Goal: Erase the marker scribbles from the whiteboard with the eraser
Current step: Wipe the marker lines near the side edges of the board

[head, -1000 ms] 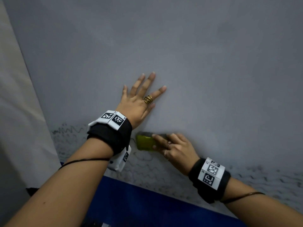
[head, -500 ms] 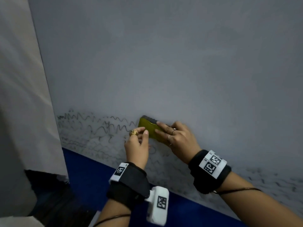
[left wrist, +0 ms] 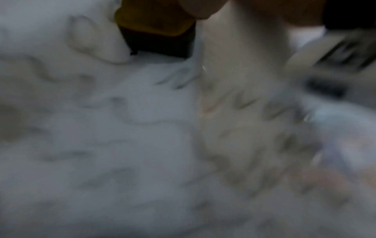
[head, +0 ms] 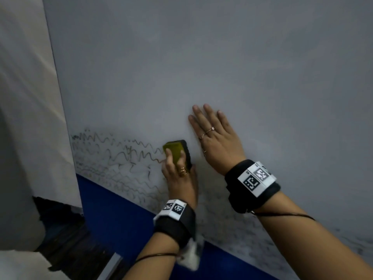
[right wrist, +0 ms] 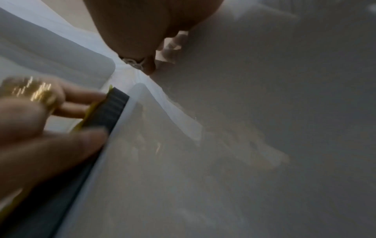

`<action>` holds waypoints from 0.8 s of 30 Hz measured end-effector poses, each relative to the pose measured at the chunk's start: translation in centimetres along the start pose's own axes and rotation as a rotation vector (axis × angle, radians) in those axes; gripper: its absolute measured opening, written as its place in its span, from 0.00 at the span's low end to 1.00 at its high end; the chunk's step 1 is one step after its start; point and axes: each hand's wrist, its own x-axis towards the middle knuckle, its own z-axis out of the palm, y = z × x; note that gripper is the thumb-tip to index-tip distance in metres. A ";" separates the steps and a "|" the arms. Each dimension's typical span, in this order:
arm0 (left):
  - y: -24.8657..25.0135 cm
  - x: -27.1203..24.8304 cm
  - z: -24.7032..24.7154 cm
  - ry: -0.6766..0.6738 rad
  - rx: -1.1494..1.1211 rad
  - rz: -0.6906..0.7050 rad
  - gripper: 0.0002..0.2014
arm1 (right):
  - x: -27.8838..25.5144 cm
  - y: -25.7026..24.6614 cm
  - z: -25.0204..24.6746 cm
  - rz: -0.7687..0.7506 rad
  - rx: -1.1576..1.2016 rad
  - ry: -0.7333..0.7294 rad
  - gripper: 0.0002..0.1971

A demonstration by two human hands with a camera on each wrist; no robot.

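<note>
We are in the wiping step: our left hand (head: 178, 176) holds the eraser (head: 177, 152) with its fingers (head: 169, 158) curled over the yellow back, the dark felt face pressed to the whiteboard (head: 222, 57). Our right hand (head: 218, 142) lies flat on the board just beside the eraser, fingers straight and together, bracing and holding nothing. The scribbles (head: 121, 156) begin right at the tips of the left fingers and run away from them toward the board's edge, with more rows below the knuckles and under the wrist. We judge much of the lower band remains; the next move calls for sweeping the eraser across those lines with steady pressure.
</note>
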 end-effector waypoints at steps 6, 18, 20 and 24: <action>-9.0 2.1 -3.9 -0.244 0.360 0.257 0.32 | 0.0 -0.4 0.4 0.044 0.004 0.040 0.32; -14.3 4.4 -4.3 0.019 0.204 0.513 0.26 | 4.2 -7.2 0.8 0.070 0.101 -0.051 0.32; -15.4 5.2 -4.5 0.098 0.150 0.232 0.23 | 7.5 -8.9 0.5 -0.049 0.100 -0.192 0.29; -15.3 5.3 -3.8 0.198 0.072 -0.018 0.18 | 12.3 -10.3 2.0 -0.099 0.073 -0.431 0.25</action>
